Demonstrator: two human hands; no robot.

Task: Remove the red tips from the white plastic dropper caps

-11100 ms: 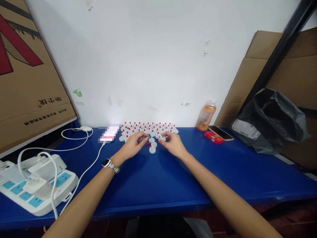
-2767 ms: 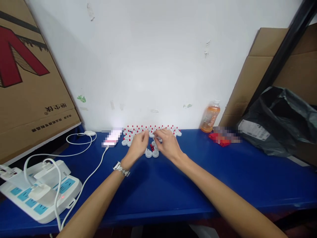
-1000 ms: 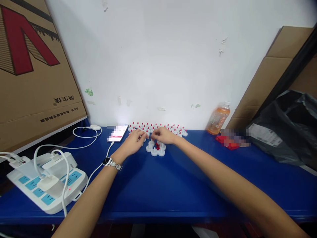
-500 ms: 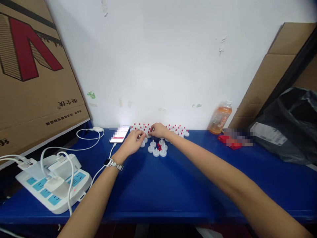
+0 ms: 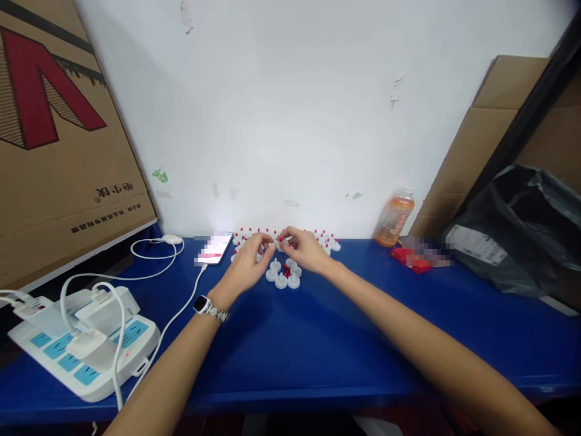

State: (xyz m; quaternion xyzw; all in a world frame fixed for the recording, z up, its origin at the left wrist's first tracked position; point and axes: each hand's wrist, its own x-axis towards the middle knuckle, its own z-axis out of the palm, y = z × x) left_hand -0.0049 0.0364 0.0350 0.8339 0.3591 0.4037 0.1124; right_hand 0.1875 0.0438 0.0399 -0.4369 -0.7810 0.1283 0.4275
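Both hands are meeting above the blue table (image 5: 318, 339): left hand (image 5: 247, 266) and right hand (image 5: 305, 249) are pinching one small white cap (image 5: 276, 242) between narrowed fingertips.

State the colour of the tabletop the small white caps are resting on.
The tabletop is deep blue, shown best in the head view, with the white caps on it.

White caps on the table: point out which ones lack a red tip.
The loose white caps in front of the hands, nearest the camera, are bare; the rows of caps by the wall carry red tips.
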